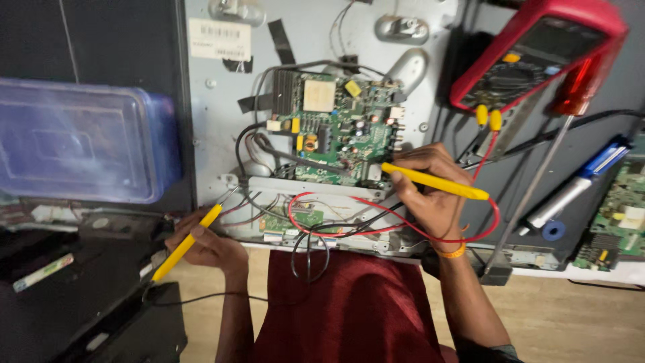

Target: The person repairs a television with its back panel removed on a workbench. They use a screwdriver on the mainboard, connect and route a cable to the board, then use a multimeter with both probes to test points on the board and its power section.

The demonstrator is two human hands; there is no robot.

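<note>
Here the right hand [430, 195] grips a yellow probe [433, 181], tip on the green circuit board [336, 124]; the left hand [201, 245] grips a second yellow probe [188, 242], tip near the metal bracket [316, 188]. Hold both tips steady; avoid bridging neighbouring contacts; read the red multimeter [537, 54]

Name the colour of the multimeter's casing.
Red casing on the multimeter, clearest in the head view.

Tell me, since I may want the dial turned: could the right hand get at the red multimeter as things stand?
Probably yes, once freed. The right hand holds a yellow probe on the green circuit board; the red multimeter lies up and to its right, nothing between except leads.
</note>
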